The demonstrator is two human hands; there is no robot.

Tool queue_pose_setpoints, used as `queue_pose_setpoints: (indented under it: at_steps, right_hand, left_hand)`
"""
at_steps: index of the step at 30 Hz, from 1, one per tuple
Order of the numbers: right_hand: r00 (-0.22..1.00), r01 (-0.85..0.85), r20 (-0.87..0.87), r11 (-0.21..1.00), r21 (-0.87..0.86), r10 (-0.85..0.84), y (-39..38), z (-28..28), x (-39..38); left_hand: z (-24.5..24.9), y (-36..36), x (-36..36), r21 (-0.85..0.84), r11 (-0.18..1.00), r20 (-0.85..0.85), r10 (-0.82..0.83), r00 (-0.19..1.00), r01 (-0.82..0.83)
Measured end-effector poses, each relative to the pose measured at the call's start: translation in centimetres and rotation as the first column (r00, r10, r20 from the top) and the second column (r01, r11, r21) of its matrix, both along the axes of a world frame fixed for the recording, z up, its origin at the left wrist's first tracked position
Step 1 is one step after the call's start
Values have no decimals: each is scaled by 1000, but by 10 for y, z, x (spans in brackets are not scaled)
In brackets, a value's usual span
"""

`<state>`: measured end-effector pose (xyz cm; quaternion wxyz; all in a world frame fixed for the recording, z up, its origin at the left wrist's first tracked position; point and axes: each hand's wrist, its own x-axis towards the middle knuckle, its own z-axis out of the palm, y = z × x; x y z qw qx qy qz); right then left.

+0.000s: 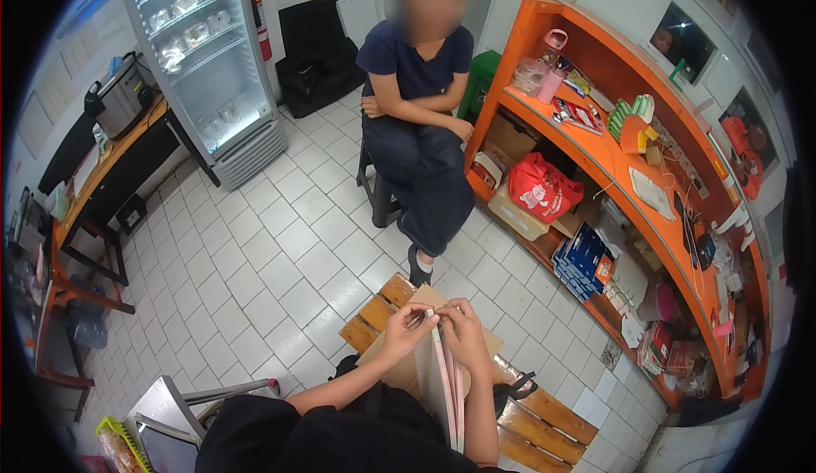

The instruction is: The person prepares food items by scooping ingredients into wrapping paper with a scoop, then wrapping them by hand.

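Both hands are at the top end of a pad of paper [445,379], seen nearly edge-on with white and pink layers. On its left side, my left hand [410,328] pinches the top corner between thumb and fingers. My right hand [464,334] closes on the same end from the other side, fingertips close to those of the left. The pad's lower end reaches down to my right forearm. Behind it lies a piece of brown cardboard [399,373] on a slatted wooden bench [544,422].
Across from me a person [416,107] sits on a dark stool [384,205] with arms folded. An orange shelf unit [625,154] full of supplies curves along the right. A glass-door fridge [204,56] and a side table [110,154] stand to the left. White tiles cover the floor.
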<state>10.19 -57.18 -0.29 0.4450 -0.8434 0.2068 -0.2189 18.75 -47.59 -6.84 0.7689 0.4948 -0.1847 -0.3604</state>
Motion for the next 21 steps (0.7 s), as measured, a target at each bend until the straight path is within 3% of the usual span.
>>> queue_pose_setpoints:
  at_steps: [7,10,12,21]
  right_hand:
    - [999,6,-47,997,77,-3,1,4,2]
    - [1000,-1,-10,1000,-15,1,0,3,-1]
    - [1000,5,-7,1000,-25,-5,-1,5,0]
    - [1000,3,-4,1000,19,-3,1,5,-1]
  left_hand:
    - [0,0,0,-15,1000,-42,-18,999,17]
    - [8,0,-3,39,999,-116,-18,993,23]
    - [4,-3,-2,-43,999,-70,-20,997,17]
    - [-7,-10,-3,-33,999,9,28,1000,-28]
